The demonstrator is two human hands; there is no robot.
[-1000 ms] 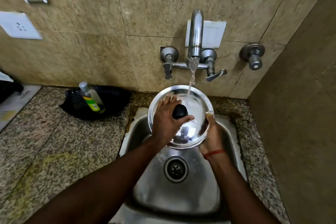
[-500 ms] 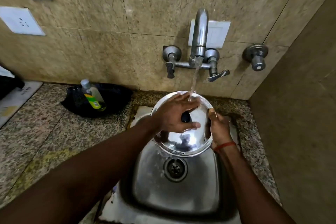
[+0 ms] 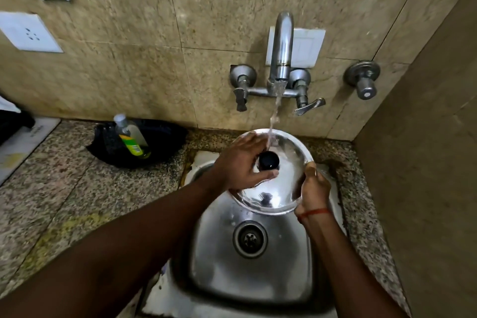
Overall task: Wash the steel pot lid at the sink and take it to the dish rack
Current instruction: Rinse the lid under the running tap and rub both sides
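Steel lid (image 3: 289,160) rim in right fingers (image 3: 311,170)

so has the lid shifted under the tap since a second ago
Yes, slightly right: the water stream hit the lid right of its knob before, now just behind it.

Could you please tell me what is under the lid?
The sink, its drain showing nearer. The lid hides the part beneath it and the fingers of the right hand.

left hand (image 3: 242,162) shifted, knob (image 3: 269,160) — uncovered again
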